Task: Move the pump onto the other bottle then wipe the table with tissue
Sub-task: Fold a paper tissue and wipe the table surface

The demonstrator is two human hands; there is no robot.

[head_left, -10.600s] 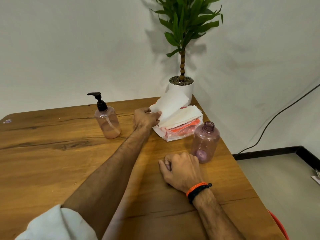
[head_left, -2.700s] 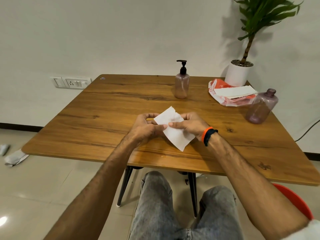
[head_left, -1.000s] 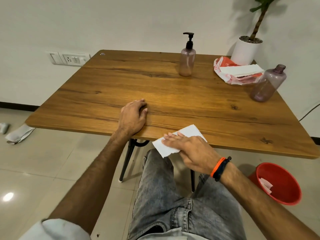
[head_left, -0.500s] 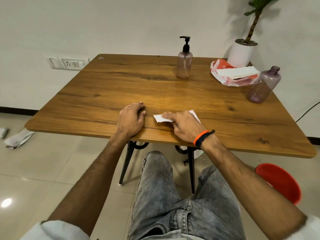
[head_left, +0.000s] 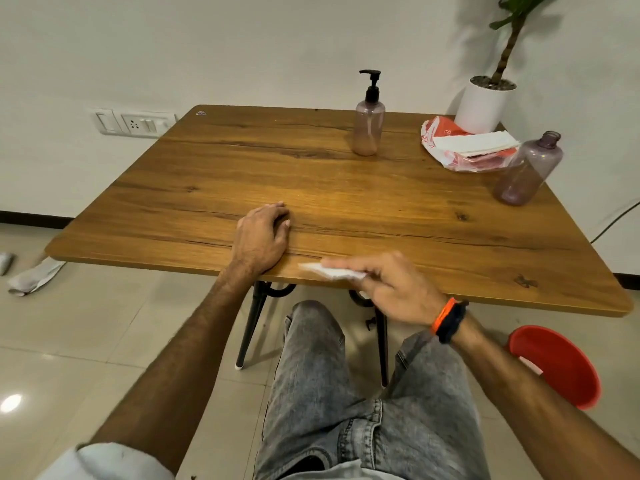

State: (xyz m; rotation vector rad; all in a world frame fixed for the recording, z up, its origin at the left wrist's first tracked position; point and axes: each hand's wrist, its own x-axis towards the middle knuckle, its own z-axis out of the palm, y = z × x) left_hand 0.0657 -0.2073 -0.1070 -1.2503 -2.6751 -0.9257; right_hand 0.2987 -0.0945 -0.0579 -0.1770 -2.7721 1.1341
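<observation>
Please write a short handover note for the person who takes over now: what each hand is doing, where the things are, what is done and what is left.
Left hand: rests on the brown wooden table near its front edge, holding nothing.
Right hand: presses the white folded tissue flat on the table's front edge with straight fingers.
Things: clear pink bottle with the black pump stands at the far middle; the open purple bottle without a pump stands at the right, beside the tissue pack in its red and white wrapper.
Done: pump sits on one bottle; tissue taken.
Left: wipe the rest of the table, perhaps bin the tissue in the red bucket.
</observation>
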